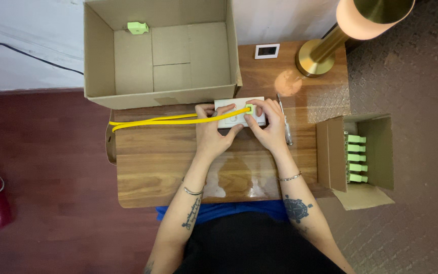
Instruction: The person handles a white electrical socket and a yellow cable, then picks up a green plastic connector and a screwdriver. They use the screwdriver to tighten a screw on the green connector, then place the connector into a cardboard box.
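A white rectangular wall plate [229, 104] lies on the wooden table [153, 162], just in front of a large cardboard box. My left hand [211, 133] grips its left side, with a yellow cable [153, 121] running from under that hand out to the left. My right hand [268, 124] holds the plate's right side and pinches a small green plug [250, 108] against the plate, at the end of the yellow cable.
The large open cardboard box [122, 66] at the back holds one green piece [137, 27]. A smaller box [381, 152] on the right holds several green pieces [356, 158]. A brass lamp [320, 53], a small white frame [267, 50] and a screwdriver [286, 127] stand near my right hand.
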